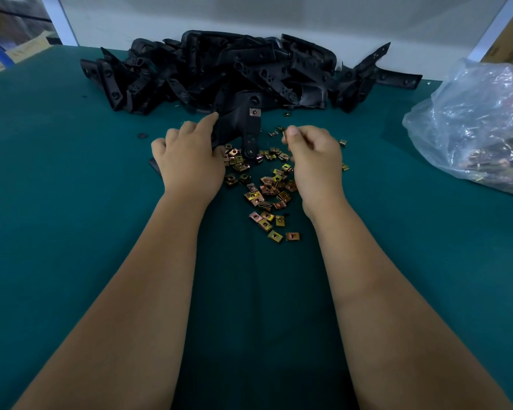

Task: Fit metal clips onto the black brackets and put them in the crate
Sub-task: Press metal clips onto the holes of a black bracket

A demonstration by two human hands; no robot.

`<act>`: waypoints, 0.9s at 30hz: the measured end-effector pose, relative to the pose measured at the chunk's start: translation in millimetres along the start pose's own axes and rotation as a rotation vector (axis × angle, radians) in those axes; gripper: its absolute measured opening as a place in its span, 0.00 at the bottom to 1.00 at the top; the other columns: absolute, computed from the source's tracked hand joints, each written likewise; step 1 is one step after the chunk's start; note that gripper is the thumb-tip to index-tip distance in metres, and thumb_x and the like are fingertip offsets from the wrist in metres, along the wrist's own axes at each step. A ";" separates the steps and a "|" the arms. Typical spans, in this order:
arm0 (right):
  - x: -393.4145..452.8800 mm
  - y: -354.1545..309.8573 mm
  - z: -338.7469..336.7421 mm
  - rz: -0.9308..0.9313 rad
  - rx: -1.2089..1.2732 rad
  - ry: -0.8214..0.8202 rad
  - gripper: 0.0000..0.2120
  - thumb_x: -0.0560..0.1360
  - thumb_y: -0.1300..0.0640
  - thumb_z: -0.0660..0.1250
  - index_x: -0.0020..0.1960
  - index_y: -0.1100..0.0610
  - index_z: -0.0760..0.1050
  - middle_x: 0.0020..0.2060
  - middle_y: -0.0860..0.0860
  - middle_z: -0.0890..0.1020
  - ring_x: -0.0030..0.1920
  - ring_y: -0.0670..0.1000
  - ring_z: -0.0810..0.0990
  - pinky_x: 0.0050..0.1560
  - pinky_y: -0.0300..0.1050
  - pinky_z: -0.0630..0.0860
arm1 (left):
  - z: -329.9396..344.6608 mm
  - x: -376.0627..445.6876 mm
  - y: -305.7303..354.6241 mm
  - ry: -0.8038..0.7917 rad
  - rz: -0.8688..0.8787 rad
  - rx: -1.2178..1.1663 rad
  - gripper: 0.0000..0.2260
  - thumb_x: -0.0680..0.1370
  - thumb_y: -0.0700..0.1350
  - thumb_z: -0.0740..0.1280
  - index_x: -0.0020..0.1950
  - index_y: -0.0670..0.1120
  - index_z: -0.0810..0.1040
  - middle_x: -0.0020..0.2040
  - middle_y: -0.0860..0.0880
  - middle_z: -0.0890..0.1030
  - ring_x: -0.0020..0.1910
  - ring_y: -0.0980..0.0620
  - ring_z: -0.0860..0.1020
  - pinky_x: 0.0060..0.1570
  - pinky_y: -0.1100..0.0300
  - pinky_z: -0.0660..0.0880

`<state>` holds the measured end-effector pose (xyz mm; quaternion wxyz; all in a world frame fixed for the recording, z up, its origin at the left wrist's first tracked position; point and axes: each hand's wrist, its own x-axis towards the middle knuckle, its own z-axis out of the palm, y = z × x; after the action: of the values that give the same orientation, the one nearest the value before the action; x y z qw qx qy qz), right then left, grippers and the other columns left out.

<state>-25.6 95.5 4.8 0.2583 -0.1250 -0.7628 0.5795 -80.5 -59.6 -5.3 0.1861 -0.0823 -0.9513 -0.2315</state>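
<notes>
Here the left hand (187, 164) grips a black bracket (243, 128); the right hand (314, 158) pinches a clip (284, 134).

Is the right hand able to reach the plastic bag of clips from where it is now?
Probably yes: the right hand pinches a clip, but only bare green table lies between it and the plastic bag.

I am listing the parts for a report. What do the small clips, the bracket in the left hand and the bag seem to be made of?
Clips: probably plated metal, glinting yellow-gold. Bracket: likely moulded plastic, matt black. Bag: thin clear plastic film, crinkled, glossy.
</notes>
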 end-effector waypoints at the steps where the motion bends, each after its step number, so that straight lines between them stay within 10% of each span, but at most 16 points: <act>1: -0.1 -1.3 -0.1 0.029 0.064 0.002 0.10 0.81 0.55 0.64 0.42 0.47 0.78 0.47 0.48 0.79 0.45 0.43 0.76 0.50 0.39 0.74 | -0.4 -0.1 0.5 0.005 -0.002 -0.012 0.23 0.81 0.48 0.62 0.77 0.54 0.64 0.61 0.46 0.76 0.61 0.41 0.70 0.63 0.47 0.59; 12: -2.2 -8.3 -1.0 0.226 0.611 -0.073 0.06 0.76 0.66 0.69 0.42 0.60 0.82 0.32 0.52 0.83 0.32 0.47 0.81 0.36 0.38 0.78 | -1.2 -3.2 8.2 0.046 0.038 -0.117 0.25 0.81 0.49 0.63 0.78 0.54 0.63 0.64 0.46 0.75 0.63 0.42 0.70 0.63 0.46 0.61; 27: -3.4 -11.3 0.9 0.255 0.575 -0.157 0.07 0.77 0.66 0.66 0.41 0.60 0.79 0.28 0.51 0.80 0.28 0.47 0.77 0.29 0.37 0.74 | -0.9 -3.9 8.9 0.035 0.058 -0.130 0.25 0.81 0.48 0.64 0.77 0.53 0.64 0.64 0.47 0.76 0.63 0.42 0.71 0.63 0.46 0.61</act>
<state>-22.1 89.8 14.5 0.1488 -0.0963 -0.5637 0.8067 -74.5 -52.4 -2.5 0.2034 -0.1179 -0.9281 -0.2887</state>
